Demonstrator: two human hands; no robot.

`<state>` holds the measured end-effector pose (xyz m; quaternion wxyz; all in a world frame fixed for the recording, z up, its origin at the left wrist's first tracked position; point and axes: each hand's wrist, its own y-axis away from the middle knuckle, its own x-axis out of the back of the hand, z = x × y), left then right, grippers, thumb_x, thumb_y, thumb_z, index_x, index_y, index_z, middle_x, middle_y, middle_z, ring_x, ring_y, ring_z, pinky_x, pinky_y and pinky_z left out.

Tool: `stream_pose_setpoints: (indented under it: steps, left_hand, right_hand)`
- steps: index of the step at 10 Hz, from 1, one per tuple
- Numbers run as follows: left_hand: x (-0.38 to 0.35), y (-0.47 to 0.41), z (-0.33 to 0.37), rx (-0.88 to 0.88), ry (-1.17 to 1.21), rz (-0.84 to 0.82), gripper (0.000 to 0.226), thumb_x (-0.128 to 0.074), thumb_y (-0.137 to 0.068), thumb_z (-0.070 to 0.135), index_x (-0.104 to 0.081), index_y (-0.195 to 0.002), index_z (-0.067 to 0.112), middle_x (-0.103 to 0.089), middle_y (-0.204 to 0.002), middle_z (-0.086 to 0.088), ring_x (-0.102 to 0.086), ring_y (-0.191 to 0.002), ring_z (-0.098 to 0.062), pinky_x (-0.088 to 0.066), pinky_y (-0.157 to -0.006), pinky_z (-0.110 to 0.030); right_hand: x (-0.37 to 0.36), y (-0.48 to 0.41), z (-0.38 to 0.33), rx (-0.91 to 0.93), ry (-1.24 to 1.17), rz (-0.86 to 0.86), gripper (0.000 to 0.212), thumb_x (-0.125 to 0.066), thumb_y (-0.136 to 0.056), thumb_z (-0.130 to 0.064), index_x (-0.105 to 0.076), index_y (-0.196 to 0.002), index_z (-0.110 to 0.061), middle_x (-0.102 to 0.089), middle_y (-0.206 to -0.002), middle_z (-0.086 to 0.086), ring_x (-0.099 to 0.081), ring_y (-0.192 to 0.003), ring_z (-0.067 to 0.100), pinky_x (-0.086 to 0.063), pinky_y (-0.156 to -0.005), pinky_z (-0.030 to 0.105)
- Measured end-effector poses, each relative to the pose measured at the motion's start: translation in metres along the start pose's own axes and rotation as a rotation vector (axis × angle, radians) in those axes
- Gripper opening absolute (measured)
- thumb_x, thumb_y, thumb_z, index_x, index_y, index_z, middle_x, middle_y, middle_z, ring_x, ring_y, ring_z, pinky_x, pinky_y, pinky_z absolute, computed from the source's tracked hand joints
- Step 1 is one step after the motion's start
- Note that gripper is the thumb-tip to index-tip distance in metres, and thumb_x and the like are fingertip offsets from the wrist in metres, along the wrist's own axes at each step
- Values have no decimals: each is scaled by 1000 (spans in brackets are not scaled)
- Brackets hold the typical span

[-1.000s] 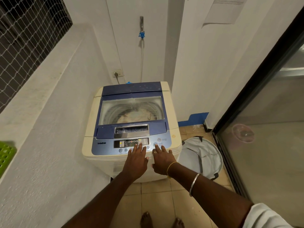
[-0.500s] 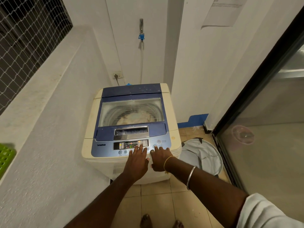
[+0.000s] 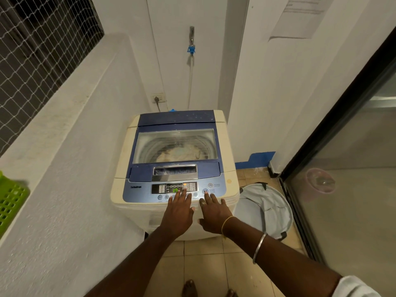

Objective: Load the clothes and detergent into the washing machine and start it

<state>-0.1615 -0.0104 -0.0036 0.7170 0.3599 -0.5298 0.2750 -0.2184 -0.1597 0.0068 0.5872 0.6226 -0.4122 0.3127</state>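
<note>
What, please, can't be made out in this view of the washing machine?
Head view:
- Buttons under the left hand: covered by its fingers.
- Whether the right hand presses the start button: too small.
- Clothes: blurred by the hazy lid.
- Wall notice: cut by the top edge, text too small.

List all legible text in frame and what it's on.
"TurboDrum": control panel, left end.
"POWER": beside the power button; line under it unreadable.
"START": beside the start button; line under it unreadable.
"19", green digits, uncertain: display.
Paper on the wall: print too blurred.
</note>
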Motion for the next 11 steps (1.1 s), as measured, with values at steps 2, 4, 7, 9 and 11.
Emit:
stream_pose_setpoints:
  steps: [2,4,7,9,11]
  left_hand:
    - [3,2,-1,9,7,5,59,-35,-105,38,-22,-158,14,-11,-168,-10,-9,-155,-28,-12,-124,-48]
    - [5,4,-3,11,11,1,58,-36,-105,37,-23,-157,14,-12,-167,-10,-10,-155,-29,-11,-125,-50]
    - [7,4,-4,15,-5,-8,58,-35,-105,38,-23,-157,15,-13,-167,-10,-11,-155,-29,-12,-125,-51]
    - [8,3,-7,12,7,2,57,-35,-105,38,-26,-156,15,-17,-167,-10,-14,-154,-29,-14,-124,-51]
    - [11,-4,-12,-8,31,56,59,-35,-105,41,-28,-156,14,-19,-166,-10,-15,-154,-30,-16,-124,-49]
  right_hand:
    - [4,-3,1,-13,-19,23,81,-51,-97,-50,-13,-157,-11,1,-167,14,-1,-154,35,-13,-120,60]
    - [11,-5,-1,-15,-18,28,81,-52,-97,-49,-14,-157,-11,-1,-167,13,-2,-154,34,-12,-120,59]
    - [10,-5,-1,-28,-37,31,82,-53,-96,-49,-15,-158,-12,-3,-167,12,-2,-154,34,-12,-119,60]
    - [14,-5,0,-35,-47,27,82,-54,-96,-48,-14,-158,-12,-2,-167,12,0,-154,34,-11,-120,60]
    - [24,-5,1,2,3,68,82,-51,-96,-50,-12,-157,-12,-2,-167,12,1,-154,34,-11,-120,59]
